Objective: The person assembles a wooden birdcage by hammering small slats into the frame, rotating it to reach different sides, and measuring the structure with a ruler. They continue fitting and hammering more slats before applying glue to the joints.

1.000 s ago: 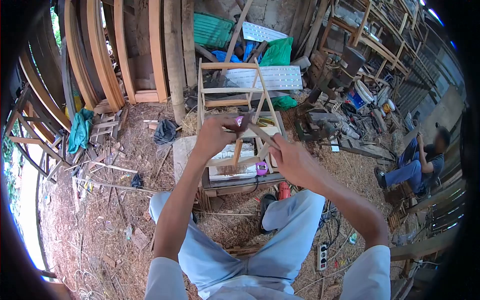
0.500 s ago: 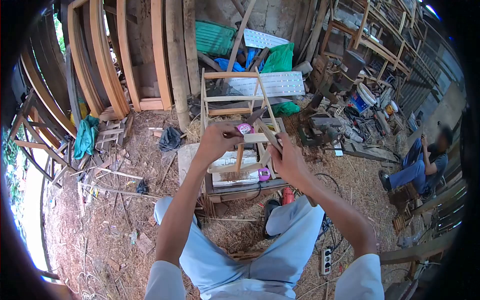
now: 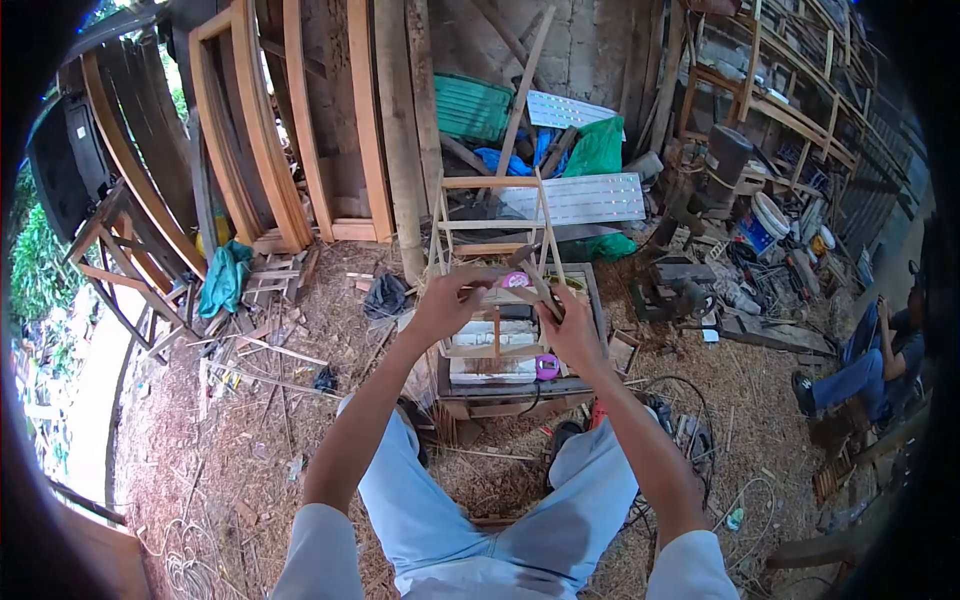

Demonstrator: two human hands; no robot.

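Observation:
A slatted wooden frame [image 3: 491,224] stands on a low workbench [image 3: 470,394] between my knees. My left hand [image 3: 446,306] is closed at the left end of a short wooden slat [image 3: 524,295], its fingertips partly hidden. My right hand [image 3: 572,328] grips a narrow wooden strip [image 3: 545,284] that slants up over the frame. A pink tape measure [image 3: 547,367] lies on the bench just below my right hand. Beyond my hands is a round pink object [image 3: 515,281]. A broad blade [image 3: 582,232] with a brown handle lies across the frame behind them.
Tall wooden frames [image 3: 262,130] lean at the back left, near a dark plastic bag [image 3: 385,297]. A metal machine [image 3: 670,290] and a white bucket [image 3: 769,214] stand to the right. Another person [image 3: 880,350] sits at the far right. Shavings and cables cover the ground.
The view has turned a little left, so the scene sits further right and lower. My hands have come slightly closer together, and the slat and strip between them have tilted.

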